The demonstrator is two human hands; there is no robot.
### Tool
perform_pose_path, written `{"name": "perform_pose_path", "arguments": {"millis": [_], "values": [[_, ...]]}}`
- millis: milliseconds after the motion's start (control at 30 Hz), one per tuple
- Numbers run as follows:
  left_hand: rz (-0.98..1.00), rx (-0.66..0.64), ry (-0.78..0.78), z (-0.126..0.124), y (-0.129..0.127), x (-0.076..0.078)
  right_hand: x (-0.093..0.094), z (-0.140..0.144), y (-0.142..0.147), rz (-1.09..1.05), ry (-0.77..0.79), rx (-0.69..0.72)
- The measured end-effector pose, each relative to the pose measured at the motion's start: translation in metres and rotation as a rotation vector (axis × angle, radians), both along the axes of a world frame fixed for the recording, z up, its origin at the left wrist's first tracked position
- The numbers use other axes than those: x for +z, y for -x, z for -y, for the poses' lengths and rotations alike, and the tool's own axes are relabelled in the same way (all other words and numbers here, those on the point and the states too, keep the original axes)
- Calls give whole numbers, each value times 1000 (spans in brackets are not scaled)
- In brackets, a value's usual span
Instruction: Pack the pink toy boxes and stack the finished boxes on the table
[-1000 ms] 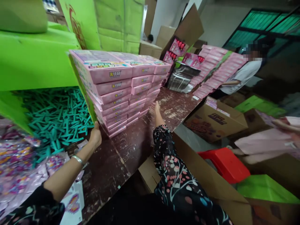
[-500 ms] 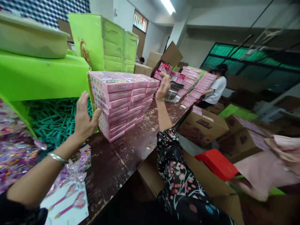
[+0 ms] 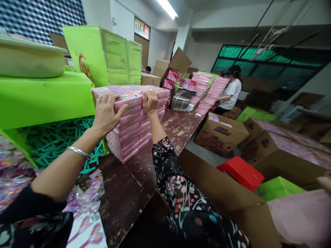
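Observation:
Several flat pink boxes (image 3: 126, 139) are stacked in adjoining columns on the dark red table (image 3: 116, 187). At the near column, my left hand (image 3: 104, 113) grips the left end of the top pink box (image 3: 131, 102), fingers over the lid and thumb along its front. My right hand (image 3: 150, 101) has its fingers curled over the right end of that same box, beside the neighbouring column. The box still lies level on the stack. Below my left forearm are clear bags of colourful pieces (image 3: 97, 186) and white cards printed with pink wands (image 3: 89, 232).
Left of the stack, a green bin (image 3: 46, 100) holds teal plastic pieces (image 3: 59, 144), with a cream basin (image 3: 31, 57) on top. An open carton (image 3: 248, 220) stands by the table's right edge, near a red stool (image 3: 241, 172). Another person (image 3: 231, 93) stands beside farther pink stacks.
Both hands, earlier raised apart on either side of the stack, have come in and taken hold of the top box's ends. The camera view has shifted slightly.

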State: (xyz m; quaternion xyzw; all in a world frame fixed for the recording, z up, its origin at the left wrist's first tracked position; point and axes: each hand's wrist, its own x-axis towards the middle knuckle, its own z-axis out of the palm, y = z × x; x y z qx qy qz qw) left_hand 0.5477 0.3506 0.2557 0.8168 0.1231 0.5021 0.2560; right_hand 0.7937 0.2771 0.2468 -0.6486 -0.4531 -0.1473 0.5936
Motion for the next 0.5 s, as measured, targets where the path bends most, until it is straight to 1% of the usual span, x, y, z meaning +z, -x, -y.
{"name": "perform_pose_path", "arguments": {"millis": [67,133,267,333,400,500], "values": [[15,0,-54,-4,0,-6,-5,-2,-1,45,-26,-36],[-2,16,-127,-9,0,-9,-10,-5,-1,123,-19,-85],[-43,144,-257,-19,-4,-14,-12,-10,0,239,154,-210],[-70,191,-326,-21,-3,-13,-9,-6,-4,275,220,-272],[-108,186,-371,-22,1,-11,-2,4,-15,256,217,-358],[-134,147,-379,-22,8,-8,14,20,-40,90,167,-514]]}}
